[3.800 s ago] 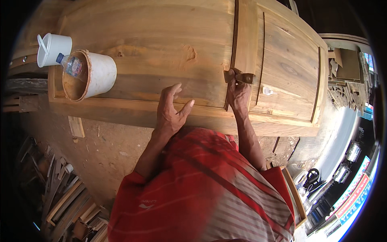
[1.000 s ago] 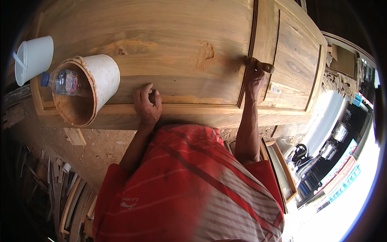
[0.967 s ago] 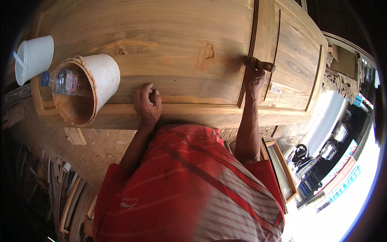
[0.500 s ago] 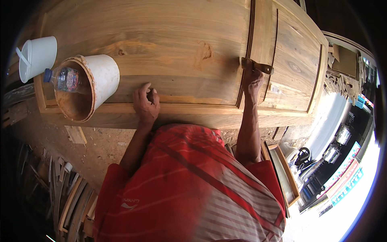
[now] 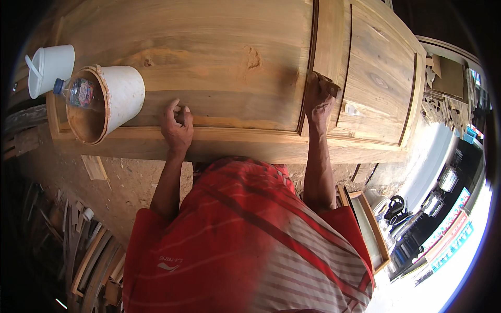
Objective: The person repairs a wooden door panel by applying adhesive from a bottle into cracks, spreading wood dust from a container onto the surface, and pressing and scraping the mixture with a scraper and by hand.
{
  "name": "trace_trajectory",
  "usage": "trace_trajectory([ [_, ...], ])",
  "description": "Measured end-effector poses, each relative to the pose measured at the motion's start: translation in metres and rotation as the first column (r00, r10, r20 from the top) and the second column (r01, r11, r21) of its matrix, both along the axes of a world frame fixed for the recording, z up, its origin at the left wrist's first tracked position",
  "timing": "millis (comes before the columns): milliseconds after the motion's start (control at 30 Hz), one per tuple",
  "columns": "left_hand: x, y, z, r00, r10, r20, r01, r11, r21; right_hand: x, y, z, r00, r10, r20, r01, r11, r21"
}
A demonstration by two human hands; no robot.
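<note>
A large wooden panelled door (image 5: 219,68) lies flat before me. My right hand (image 5: 319,104) is closed around a putty knife (image 5: 327,84) with a brown handle. It works at the upright rail between two panels, beside the dark moulding groove; my fingers partly hide the blade. My left hand (image 5: 177,125) rests near the door's close edge, fingers loosely curled and thumb apart. A dark patch between thumb and forefinger could be shadow. Beyond and between the hands, a patch of brown filler (image 5: 253,58) marks the wide panel.
On the door's left stands a tipped white bucket (image 5: 124,94), brown-stained inside, with a plastic bottle (image 5: 81,94) in it. Behind it is a smaller white pail (image 5: 58,65). Wood strips (image 5: 94,266) are stacked at lower left. A wooden frame (image 5: 373,224) stands at right by the floor.
My right hand has shifted slightly left, and the putty knife has turned, its handle now closer to my hand. The whole view has shifted a little, moving the bucket and left hand leftward.
</note>
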State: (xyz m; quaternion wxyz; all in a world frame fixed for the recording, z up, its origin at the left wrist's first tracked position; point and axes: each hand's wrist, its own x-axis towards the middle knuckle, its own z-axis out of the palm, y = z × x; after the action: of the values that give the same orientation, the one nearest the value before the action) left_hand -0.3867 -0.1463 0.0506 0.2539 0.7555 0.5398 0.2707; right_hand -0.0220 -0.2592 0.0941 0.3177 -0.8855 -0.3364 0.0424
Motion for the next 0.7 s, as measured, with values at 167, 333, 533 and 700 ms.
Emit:
trace_trajectory([
  [167, 0.08, -0.04, 0.066, 0.922, -0.098, 0.375, 0.299, 0.795, -0.528, -0.034, -0.04, 0.036, 0.876, 0.478, 0.06, -0.481, 0.874, 0.065],
  [333, 0.152, -0.077, 0.07, 0.819, 0.076, 0.569, 0.547, 0.195, -0.814, -0.054, -0.074, 0.045, 0.799, 0.601, -0.025, -0.601, 0.799, 0.009],
  [533, 0.184, -0.103, 0.055, 0.676, 0.394, 0.623, 0.639, 0.108, -0.762, -0.035, -0.088, 0.078, 0.793, 0.495, -0.355, -0.511, 0.858, 0.052],
  [700, 0.235, -0.107, 0.044, 0.693, 0.324, 0.644, 0.612, 0.207, -0.763, 0.001, -0.091, 0.083, 0.762, 0.5, -0.412, -0.577, 0.812, -0.083],
])
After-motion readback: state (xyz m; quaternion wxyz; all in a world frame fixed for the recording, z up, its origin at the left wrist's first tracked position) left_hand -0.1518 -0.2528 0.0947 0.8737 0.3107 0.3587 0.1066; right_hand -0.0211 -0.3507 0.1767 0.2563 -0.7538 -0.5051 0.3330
